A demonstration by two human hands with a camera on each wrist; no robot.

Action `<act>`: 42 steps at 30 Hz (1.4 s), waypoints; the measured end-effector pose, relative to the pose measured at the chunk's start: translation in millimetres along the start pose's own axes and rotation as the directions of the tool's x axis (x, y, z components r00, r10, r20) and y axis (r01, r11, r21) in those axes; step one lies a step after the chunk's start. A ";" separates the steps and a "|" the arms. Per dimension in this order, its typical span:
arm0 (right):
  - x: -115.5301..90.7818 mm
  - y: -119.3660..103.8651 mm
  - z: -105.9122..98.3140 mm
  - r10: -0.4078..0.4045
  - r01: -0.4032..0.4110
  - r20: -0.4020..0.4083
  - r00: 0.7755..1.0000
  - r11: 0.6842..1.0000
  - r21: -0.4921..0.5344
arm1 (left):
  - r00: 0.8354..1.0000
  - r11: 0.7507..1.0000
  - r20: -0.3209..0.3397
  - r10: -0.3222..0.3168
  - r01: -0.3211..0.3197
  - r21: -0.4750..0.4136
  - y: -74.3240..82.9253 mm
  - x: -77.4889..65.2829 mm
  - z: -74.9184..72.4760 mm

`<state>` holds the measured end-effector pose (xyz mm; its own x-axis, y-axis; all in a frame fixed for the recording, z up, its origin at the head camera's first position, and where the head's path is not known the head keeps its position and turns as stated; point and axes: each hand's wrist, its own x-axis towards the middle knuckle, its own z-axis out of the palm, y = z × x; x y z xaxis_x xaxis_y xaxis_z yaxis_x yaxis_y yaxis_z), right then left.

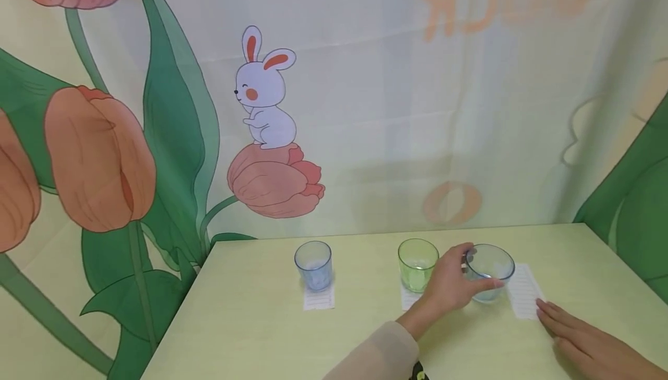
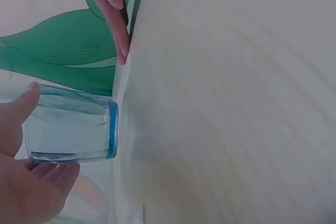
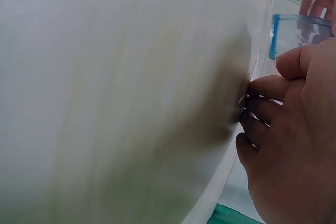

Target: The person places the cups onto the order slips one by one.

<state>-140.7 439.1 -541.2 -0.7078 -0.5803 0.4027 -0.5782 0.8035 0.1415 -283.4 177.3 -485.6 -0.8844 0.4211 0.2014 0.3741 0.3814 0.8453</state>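
My left hand (image 1: 453,282) grips a clear glass (image 1: 489,275) with a bluish tint, thumb on the near side and fingers behind. In the left wrist view the glass (image 2: 71,124) stands upright relative to the table, its thick blue base close to the surface. Just right of it, a lined white paper slip (image 1: 526,292) lies on the table. Fingertips of my right hand (image 1: 587,333) rest at the slip's right edge, the fingers fairly straight. Seen from the right wrist, that hand (image 3: 286,119) has its fingertips down at the tabletop.
A green glass (image 1: 417,270) stands left of my left hand, over another paper slip (image 1: 410,300). Farther left, a blue glass (image 1: 315,270) stands over a third slip (image 1: 319,300). Behind the pale table (image 1: 250,322) hangs a printed curtain (image 1: 365,107) with tulips and a rabbit.
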 end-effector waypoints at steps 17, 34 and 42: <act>10.2 -0.8 -2.5 0.321 -0.363 0.329 0.888 0.929 0.072 | 0.999 0.997 -0.006 0.045 -0.045 0.067 26.4 24.4 36.5; 11.2 1.5 0.4 0.247 -0.270 0.213 0.945 0.959 0.085 | 0.999 0.989 0.033 0.027 -0.031 0.142 30.4 33.7 60.6; 8.5 8.6 6.1 -0.001 0.000 -0.019 1.000 1.000 -0.006 | 0.999 0.982 0.033 0.022 -0.028 0.185 28.5 34.2 63.4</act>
<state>-154.2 440.3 -542.2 -0.6998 -0.5782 0.4195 -0.5760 0.8041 0.1474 -285.3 254.8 -486.0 -0.8662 0.4563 0.2036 0.4437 0.5150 0.7334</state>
